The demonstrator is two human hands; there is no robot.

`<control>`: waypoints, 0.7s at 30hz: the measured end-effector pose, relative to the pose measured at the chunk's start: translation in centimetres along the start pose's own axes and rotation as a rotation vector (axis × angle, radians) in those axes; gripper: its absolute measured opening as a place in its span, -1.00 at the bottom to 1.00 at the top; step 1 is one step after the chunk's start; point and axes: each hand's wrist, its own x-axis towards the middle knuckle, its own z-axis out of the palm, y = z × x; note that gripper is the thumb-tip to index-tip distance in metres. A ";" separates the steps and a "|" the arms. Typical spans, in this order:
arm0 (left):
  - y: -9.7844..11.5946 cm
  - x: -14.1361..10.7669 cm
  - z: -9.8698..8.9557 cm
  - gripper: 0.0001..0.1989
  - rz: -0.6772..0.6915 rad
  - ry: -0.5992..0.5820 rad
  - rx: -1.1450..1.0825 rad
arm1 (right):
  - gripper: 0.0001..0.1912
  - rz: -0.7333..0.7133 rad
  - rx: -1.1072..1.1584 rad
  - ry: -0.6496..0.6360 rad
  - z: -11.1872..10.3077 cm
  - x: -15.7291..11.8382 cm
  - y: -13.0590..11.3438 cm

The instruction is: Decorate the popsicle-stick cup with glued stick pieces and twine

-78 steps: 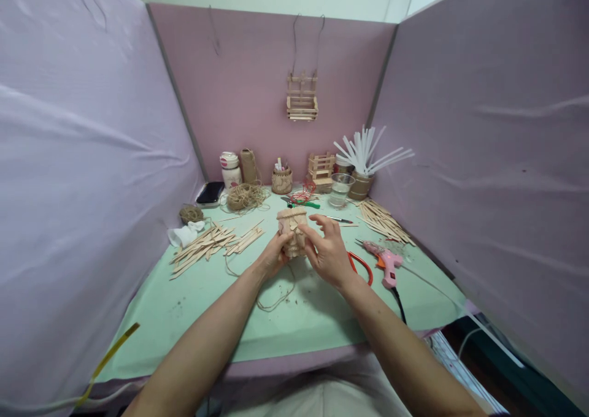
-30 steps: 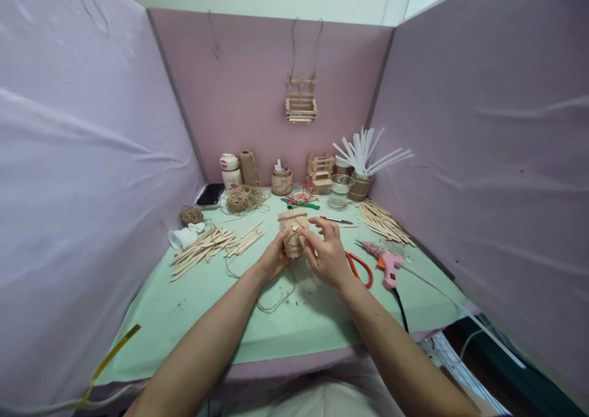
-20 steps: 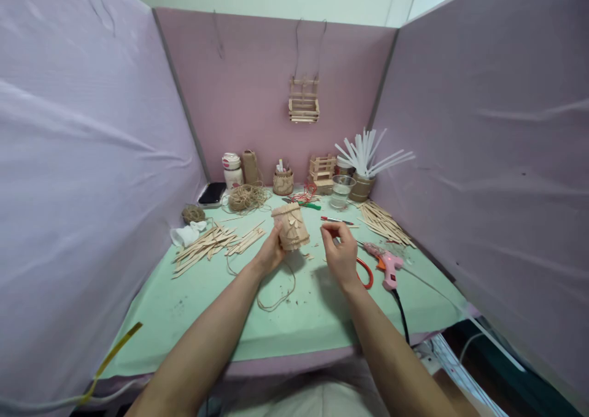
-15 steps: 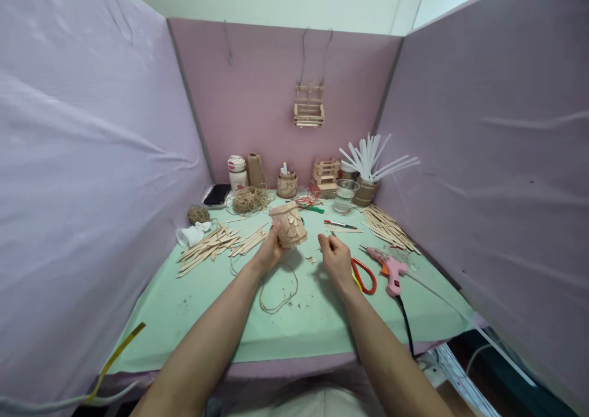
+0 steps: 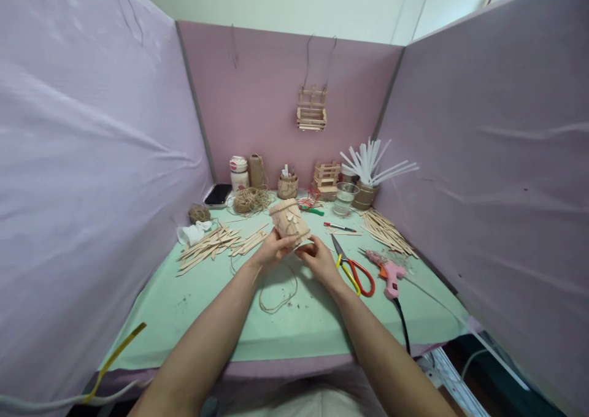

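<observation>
Green-covered table (image 5: 207, 319) beneath a tilted wooden cup (image 5: 281, 214), left hand (image 5: 272, 251) grasping the cup, right hand (image 5: 321, 262) back at its lower edge, fingers bent, grip unclear, scissors (image 5: 344, 259) right of the cup now uncovered, petal shapes (image 5: 292, 218) on its side.

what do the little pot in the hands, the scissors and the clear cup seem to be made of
Pot: likely wood, matte and unpainted; pale tan slats with grain-like streaks.
Scissors: blades look like dull grey metal; red and yellow handles probably plastic-coated.
Cup: smooth, see-through, plastic or glass; I can't tell which.
</observation>
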 end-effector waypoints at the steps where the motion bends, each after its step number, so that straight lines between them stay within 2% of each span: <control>1: 0.3 0.1 -0.2 -0.48 0.016 0.026 -0.013 | -0.62 0.023 0.002 0.015 0.1 0.0 -0.1; 4: 1.8 0.1 -1.1 -0.50 0.055 0.099 -0.070 | -0.83 0.029 -0.078 0.056 0.4 -0.4 -0.5; 6: 3.4 -0.1 -2.0 -0.52 0.088 0.127 -0.112 | -0.88 0.009 -0.162 0.042 0.7 -0.6 -0.9; 10: 5.8 -0.8 -3.6 -0.57 0.162 0.167 -0.178 | -0.82 -0.024 -0.179 0.035 1.9 -0.3 -1.9; 14: 6.0 -0.9 -4.1 -0.64 0.176 0.154 -0.213 | -0.45 -0.024 -0.113 0.008 4.6 1.4 -3.1; 15: 6.0 -0.8 -4.1 -0.64 0.180 0.158 -0.215 | -0.48 -0.037 -0.125 -0.041 5.4 1.8 -3.4; 17: 6.3 -0.8 -3.9 -0.65 0.217 0.187 -0.217 | -0.77 -0.076 -0.222 -0.156 6.5 2.4 -3.5; 18: 6.7 -1.0 -3.8 -0.67 0.260 0.208 -0.222 | -0.85 -0.093 -0.311 -0.185 6.8 2.6 -3.4; 19: 7.2 -1.2 -3.8 -0.68 0.320 0.229 -0.232 | -0.79 -0.102 -0.406 -0.186 6.9 2.8 -3.1; 21: 8.6 -2.2 -3.9 -0.67 0.458 0.247 -0.265 | -0.70 -0.099 -0.566 -0.103 6.5 3.1 -2.3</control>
